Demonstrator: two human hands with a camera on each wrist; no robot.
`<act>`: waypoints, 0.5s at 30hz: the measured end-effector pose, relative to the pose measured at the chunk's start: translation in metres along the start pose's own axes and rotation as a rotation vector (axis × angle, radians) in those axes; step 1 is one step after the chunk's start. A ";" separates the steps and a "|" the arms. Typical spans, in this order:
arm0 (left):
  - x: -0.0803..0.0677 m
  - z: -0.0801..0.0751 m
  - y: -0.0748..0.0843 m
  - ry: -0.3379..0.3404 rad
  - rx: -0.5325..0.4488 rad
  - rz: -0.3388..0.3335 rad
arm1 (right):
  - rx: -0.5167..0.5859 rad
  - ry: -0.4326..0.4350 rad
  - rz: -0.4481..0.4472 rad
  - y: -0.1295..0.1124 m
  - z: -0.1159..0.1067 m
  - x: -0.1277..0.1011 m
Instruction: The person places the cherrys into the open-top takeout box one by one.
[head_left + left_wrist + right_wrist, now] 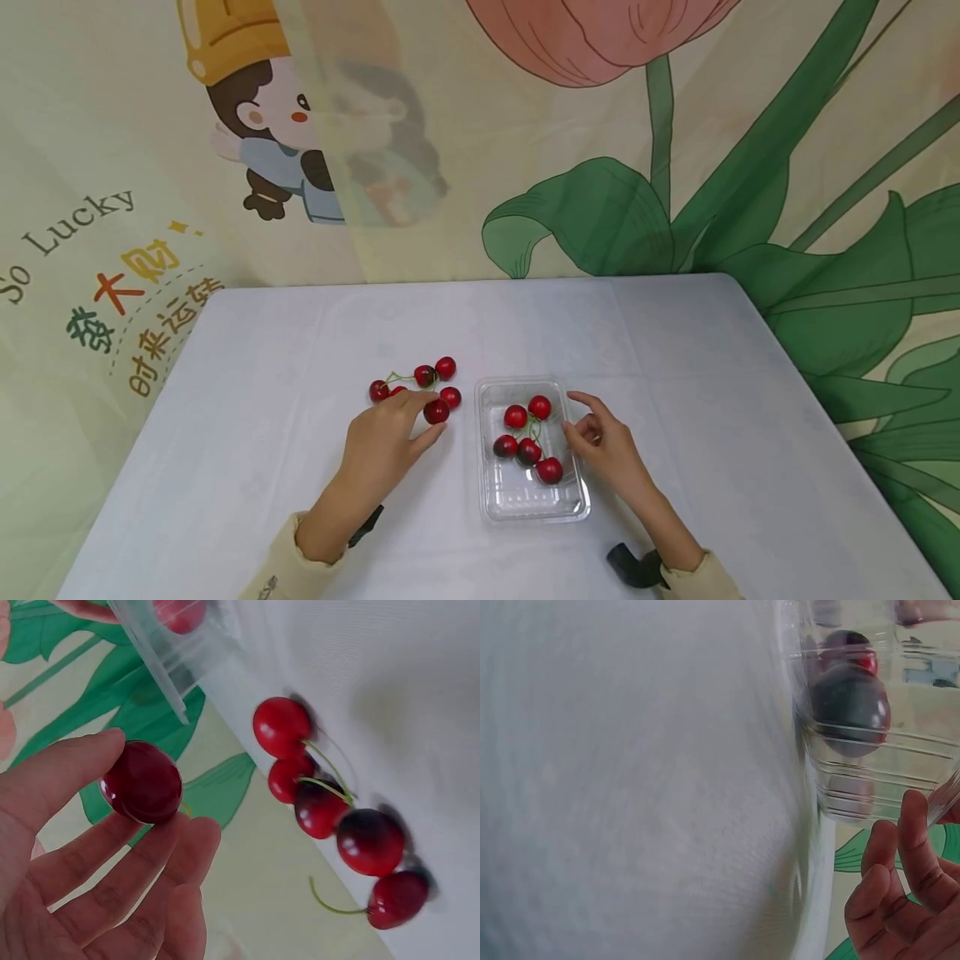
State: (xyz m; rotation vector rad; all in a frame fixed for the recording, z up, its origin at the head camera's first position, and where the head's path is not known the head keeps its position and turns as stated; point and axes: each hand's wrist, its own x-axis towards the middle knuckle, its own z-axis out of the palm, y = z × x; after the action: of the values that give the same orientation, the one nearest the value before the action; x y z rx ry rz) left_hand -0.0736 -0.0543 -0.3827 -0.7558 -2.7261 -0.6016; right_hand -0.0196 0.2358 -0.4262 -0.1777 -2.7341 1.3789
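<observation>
Cherry (437, 411) pinched in our left hand (386, 446) fingers, beside loose cluster (420, 382) on counter (262, 433). Our right hand (603, 446), fingers relaxed and spread, touches clear tray (498, 500). We count five cherries inside tray, roughly five outside: about halfway, we judge.

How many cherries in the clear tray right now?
5, all in the clear tray: two at the far end, three mid-tray. None look hidden.

Dark red cherry (142, 782) pinched, beside tray (491, 492).
</observation>
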 end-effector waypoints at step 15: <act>0.023 0.013 0.038 -0.004 -0.047 0.226 | 0.018 -0.001 -0.008 0.002 0.000 0.000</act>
State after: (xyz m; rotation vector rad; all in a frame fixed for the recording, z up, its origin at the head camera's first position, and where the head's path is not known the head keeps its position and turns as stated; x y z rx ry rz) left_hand -0.0740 -0.0087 -0.3742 -1.0595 -2.5873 -0.6140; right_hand -0.0198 0.2373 -0.4281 -0.1643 -2.7198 1.4010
